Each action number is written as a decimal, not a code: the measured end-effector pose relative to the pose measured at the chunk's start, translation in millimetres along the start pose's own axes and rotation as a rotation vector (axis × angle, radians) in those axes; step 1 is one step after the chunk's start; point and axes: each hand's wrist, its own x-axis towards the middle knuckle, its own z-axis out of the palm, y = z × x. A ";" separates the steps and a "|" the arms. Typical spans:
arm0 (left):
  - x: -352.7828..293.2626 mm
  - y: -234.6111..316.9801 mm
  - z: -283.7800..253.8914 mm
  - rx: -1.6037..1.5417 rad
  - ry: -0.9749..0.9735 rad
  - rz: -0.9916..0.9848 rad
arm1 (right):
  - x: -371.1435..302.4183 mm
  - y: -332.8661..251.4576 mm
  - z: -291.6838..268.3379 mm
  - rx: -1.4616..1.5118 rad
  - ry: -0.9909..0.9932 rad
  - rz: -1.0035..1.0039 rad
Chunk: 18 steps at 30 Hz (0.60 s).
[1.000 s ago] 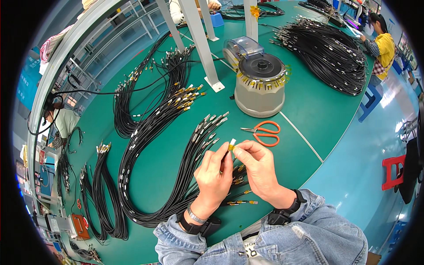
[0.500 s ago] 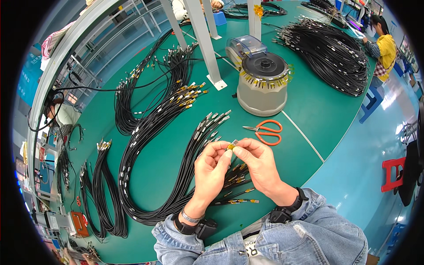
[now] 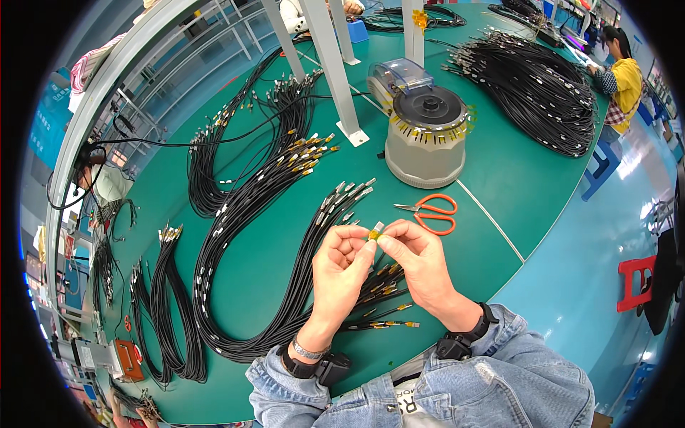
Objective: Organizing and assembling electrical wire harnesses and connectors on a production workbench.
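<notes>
My left hand [image 3: 338, 272] pinches a small silver cable connector [image 3: 378, 226] with a piece of yellow tape [image 3: 374, 234] round it. My right hand [image 3: 419, 265] is closed too, thumb and forefinger pressed on the taped part from the other side. Fingers hide most of the connector and its cable. Beneath and beside my left hand lies a bundle of black cables [image 3: 246, 341], whose ends carry silver connectors, some wrapped in yellow tape. Just beyond my right hand rest orange-handled scissors [image 3: 437, 214], their blades pointing left.
A round tape dispenser [image 3: 425, 153] with yellow tape strips round its top stands beyond the scissors. More black cable bundles [image 3: 528, 93] lie at the far right and left of the green table [image 3: 492, 207]. Grey metal posts [image 3: 334, 78] rise from it. A person in yellow [image 3: 625, 85] sits far right.
The fingertips of both hands have shifted slightly round the taped connector, and more of its silver end shows now. The view has moved a little; everything else stays put.
</notes>
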 end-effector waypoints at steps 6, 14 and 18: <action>-1.1 -0.2 2.3 0.119 0.026 0.055 | -0.7 -0.4 -0.5 0.018 0.008 -0.022; -3.0 -6.3 5.7 0.204 0.059 0.132 | -0.6 1.1 0.1 0.005 0.015 -0.032; -2.7 -8.2 5.0 0.233 0.047 0.150 | -0.7 1.5 0.4 -0.032 0.024 -0.036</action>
